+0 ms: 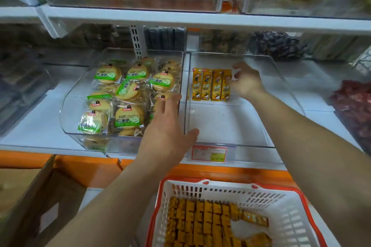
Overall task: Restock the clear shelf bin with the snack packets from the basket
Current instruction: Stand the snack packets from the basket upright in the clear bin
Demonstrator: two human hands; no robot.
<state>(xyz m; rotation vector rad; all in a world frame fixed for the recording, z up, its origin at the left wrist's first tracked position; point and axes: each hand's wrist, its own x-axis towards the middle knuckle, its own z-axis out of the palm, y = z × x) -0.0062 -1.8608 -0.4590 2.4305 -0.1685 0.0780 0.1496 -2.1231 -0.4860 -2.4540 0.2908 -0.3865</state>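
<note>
The clear shelf bin (230, 126) sits on the middle shelf, right of centre. Several yellow snack packets (210, 85) stand in a row at its back left. My right hand (246, 82) reaches into the bin, its loosely curled fingers and thumb touching the right edge of the rightmost packet. My left hand (167, 126) rests with straight fingers over the wall between this bin and the one to its left, thumb on the right bin's side. Below, a white basket with a red rim (289, 206) holds many more yellow packets (202, 224).
The neighbouring clear bin (68, 110) on the left is full of green-labelled biscuit packs. A price tag (208, 153) hangs on the shelf edge. Bins of dark and red snacks stand to the right, a cardboard box (40, 196) at lower left, and more bins on the shelf above.
</note>
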